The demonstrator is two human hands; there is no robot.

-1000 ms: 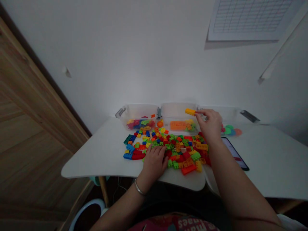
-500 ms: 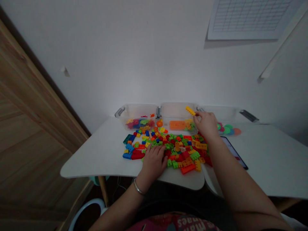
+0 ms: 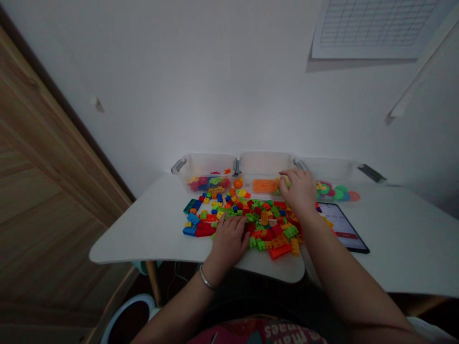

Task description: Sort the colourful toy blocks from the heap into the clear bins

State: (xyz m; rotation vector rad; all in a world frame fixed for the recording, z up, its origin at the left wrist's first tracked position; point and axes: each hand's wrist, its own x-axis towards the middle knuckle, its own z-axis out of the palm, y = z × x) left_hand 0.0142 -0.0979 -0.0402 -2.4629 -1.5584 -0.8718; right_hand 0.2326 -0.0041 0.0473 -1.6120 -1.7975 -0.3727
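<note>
Colourful toy building blocks (image 3: 258, 215) lie in a wide pile on the white table. On the near left side of this pile rests my left hand (image 3: 231, 238), palm down, its fingers stretched loosely over the blocks. My right hand (image 3: 297, 188) hovers at the front right of the middle clear plastic box (image 3: 267, 162), thumb and fingers apart, and no block shows between them. Inside that box are a large orange block (image 3: 264, 186) and some yellow and green pieces, partly hidden by my right hand.
A left clear box (image 3: 210, 165) holds mixed coloured pieces. Another clear box (image 3: 330, 167) at the right contains round pieces. A tablet (image 3: 342, 227) lies right of the pile, partly behind my right forearm. An orange ball-like piece (image 3: 238, 183) stands between two boxes.
My right hand has moved left and slightly down over the middle box. The yellow block it was pinching is no longer in its fingers. My left hand stays put.
</note>
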